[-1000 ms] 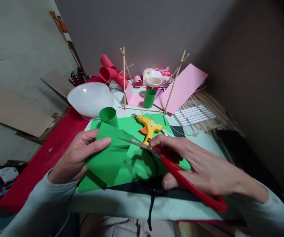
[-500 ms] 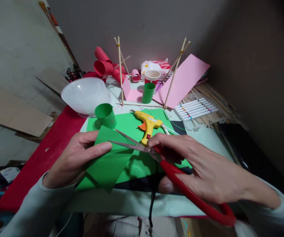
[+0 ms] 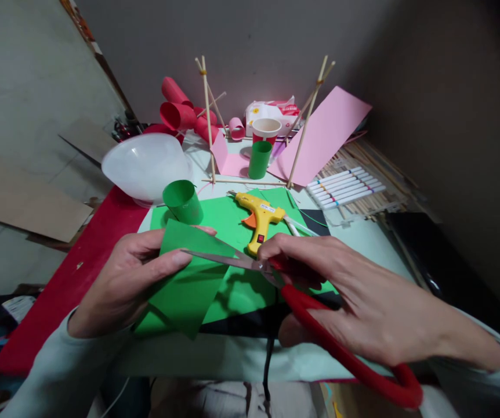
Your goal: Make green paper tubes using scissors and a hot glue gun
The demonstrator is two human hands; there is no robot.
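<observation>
My left hand [image 3: 122,284] pinches a loose piece of green paper [image 3: 184,284] at its upper left corner, thumb on top. My right hand [image 3: 363,302] grips red-handled scissors [image 3: 319,331]; their steel blades [image 3: 219,258] lie nearly closed across the top of that paper, tips close to my left thumb. Under both lies a larger green sheet [image 3: 228,217] on the pale tabletop [image 3: 363,238].
A yellow glue gun [image 3: 259,217] rests on the green sheet, a green paper tube [image 3: 183,201] beside it. Behind stand a white bowl [image 3: 145,165], another green tube [image 3: 259,159], a paper cup [image 3: 266,129], red paper rolls [image 3: 180,113], stick frames [image 3: 209,122], pink paper [image 3: 323,133] and markers [image 3: 345,187].
The scissor blades have slid left over the green paper and closed further. My left hand has shifted slightly left with the paper. The view tilted a little downward.
</observation>
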